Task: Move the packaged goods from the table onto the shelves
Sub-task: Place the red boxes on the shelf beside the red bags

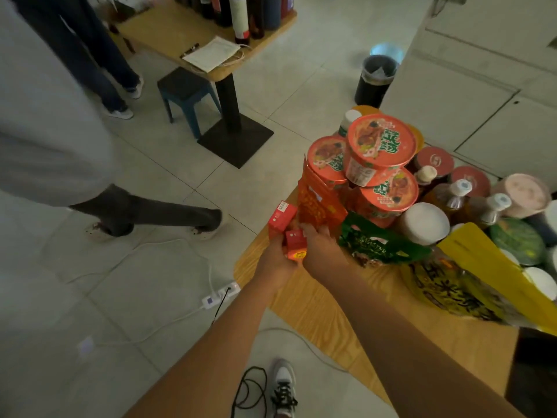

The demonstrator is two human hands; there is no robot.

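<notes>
Left hand [277, 260] gripping red boxes [281, 218], noodle cups [381, 143] behind, green bag [376, 245] beside

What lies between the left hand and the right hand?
Between the left hand and right hand: a small red box, seen in the head view.

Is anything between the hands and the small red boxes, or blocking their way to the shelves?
No: the left hand holds the small red boxes, the right hand touches them. Shelves are out of view, so that path is unknown.
</notes>
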